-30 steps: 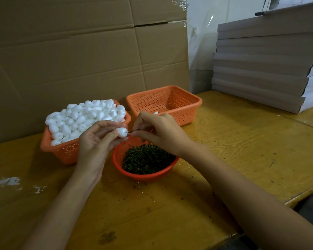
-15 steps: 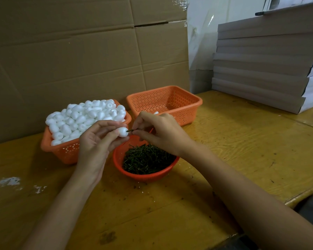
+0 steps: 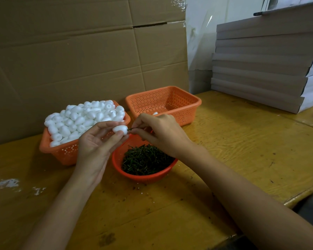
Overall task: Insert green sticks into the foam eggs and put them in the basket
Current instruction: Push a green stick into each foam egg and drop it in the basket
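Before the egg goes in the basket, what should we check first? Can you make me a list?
1. The left hand grips the foam egg: ok.
2. The right hand pinches the green stick: ok.
3. Stick tip meets the egg: ok.
4. Stick deep enough inside: cannot tell.
5. The right basket has room: ok.

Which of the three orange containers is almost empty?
The rectangular basket at the back right, behind the right hand: only one egg shows inside. The left basket is heaped with foam eggs; the round bowl holds green sticks.
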A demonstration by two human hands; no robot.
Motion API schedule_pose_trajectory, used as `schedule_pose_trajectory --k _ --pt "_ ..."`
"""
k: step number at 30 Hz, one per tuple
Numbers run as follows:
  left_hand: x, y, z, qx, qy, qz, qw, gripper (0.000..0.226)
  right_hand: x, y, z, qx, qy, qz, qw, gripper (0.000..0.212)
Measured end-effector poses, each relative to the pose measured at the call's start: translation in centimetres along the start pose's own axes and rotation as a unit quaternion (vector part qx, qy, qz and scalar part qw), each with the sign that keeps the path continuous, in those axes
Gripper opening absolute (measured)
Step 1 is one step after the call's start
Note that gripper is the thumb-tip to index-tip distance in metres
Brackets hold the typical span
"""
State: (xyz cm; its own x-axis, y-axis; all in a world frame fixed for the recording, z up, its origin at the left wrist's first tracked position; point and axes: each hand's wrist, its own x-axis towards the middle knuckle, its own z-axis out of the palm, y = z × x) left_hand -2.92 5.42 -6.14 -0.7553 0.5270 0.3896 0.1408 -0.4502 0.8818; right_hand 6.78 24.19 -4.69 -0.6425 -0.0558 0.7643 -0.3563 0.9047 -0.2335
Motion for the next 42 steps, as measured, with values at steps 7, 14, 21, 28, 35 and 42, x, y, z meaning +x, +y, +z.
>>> schedule_pose_trajectory --k 7,14,21,28,35,42 --pt "0.0 0.0 0.0 -0.02 0.004 -0.003 1.0 0.025 0.0 -0.1 0.2 -0.009 0.0 0.006 1.0 0.015" --pt "0.0 -0.2 0.0 -0.02 -0.003 -0.003 1.0 0.025 -0.1 -0.4 0.4 -0.012 0.005 -0.003 1.0 0.013" --pt "0.0 -0.3 0.0 -0.021 -0.001 -0.01 1.0 0.024 -0.1 -0.6 0.4 -0.015 -0.005 0.004 1.0 0.016" --pt "-0.1 -0.1 0.0 -0.019 -0.004 -0.01 1.0 0.026 -0.2 -1.0 0.4 -0.018 -0.024 0.019 0.999 0.019" --pt "-0.3 0.0 0.1 -0.016 0.003 -0.015 1.0 0.023 -0.2 -1.3 0.3 -0.03 -0.032 0.019 0.999 0.02" --pt "-0.2 0.1 0.3 -0.013 0.007 -0.006 1.0 0.024 -0.2 -1.2 0.4 -0.046 -0.049 0.018 0.998 0.019"
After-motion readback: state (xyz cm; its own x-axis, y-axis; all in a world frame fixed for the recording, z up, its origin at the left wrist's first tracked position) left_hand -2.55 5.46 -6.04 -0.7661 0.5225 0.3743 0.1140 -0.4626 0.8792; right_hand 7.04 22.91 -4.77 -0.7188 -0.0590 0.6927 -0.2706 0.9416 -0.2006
